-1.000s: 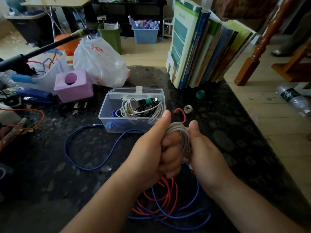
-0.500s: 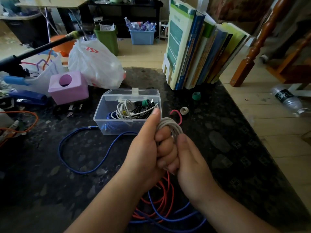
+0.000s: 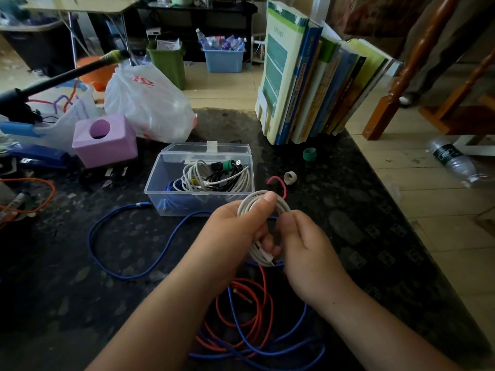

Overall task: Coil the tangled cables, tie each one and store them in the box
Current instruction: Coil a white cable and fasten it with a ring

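Left hand point(image 3: 230, 231) fingers clenched round white cable coil point(image 3: 263, 207), thumb on top. Right hand point(image 3: 302, 242) pinches the coil's side near the plug end. Coil held above bench point(image 3: 348, 236), just before clear box point(image 3: 199, 180). Light, springy, likely to unwind; grip across all loops, tie there.

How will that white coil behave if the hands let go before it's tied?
The white coil probably springs loose: only the left hand and right hand keep its loops together. It looks thin, light and floppy, so once released the loops would likely sag and spread.
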Demonstrator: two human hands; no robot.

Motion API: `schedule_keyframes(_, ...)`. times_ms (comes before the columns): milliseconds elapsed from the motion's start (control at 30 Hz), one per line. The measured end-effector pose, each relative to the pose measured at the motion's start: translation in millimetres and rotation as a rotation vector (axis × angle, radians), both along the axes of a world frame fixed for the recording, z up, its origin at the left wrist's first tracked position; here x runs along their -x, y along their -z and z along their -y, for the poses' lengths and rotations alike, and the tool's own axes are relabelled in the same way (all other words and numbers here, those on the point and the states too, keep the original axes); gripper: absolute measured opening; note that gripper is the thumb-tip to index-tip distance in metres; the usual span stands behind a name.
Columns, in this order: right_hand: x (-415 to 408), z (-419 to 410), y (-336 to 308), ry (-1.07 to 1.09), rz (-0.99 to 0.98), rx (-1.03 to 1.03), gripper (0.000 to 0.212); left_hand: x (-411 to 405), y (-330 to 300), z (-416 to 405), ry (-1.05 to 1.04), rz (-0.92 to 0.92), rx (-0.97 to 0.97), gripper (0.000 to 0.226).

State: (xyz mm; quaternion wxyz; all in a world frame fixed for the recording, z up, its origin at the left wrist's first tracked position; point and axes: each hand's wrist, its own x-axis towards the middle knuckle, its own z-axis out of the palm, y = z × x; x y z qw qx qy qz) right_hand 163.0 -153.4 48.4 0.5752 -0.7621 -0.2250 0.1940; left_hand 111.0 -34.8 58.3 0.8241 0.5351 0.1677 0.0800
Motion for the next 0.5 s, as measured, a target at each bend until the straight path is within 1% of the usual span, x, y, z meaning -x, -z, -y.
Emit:
schedule_keyframes(100, 0, 3, 1, -0.013, 0.171, 0.098, 0.032, 0, 0, -3, -0.021, -0.025, -0.054, 0.036)
schedule_keyframes(233, 3, 5, 2, -0.105, 0.231, 0.158, 0.026, -1, 3, -1, -0.177, -0.087, -0.05, 0.05)
schedule_keyframes(333, -1, 6, -3, -0.172, 0.173, 0.166, 0.022, 0, 5, -1, -0.257, -0.074, -0.061, 0.049)
schedule_keyframes(400, -4, 6, -8, -0.202, 0.102, 0.146, 0.019, 0, 6, -1, -0.277, -0.057, -0.054, 0.031)
schedule_keyframes(433, -5, 6, -9, -0.212, 0.071, 0.132, 0.019, 0, 7, -2, -0.28, -0.057, -0.048, 0.028)
schedule_keyframes(500, -5, 6, -9, -0.225, 0.0, 0.094, 0.018, -1, 8, -4, -0.293, -0.081, -0.029, 0.03)
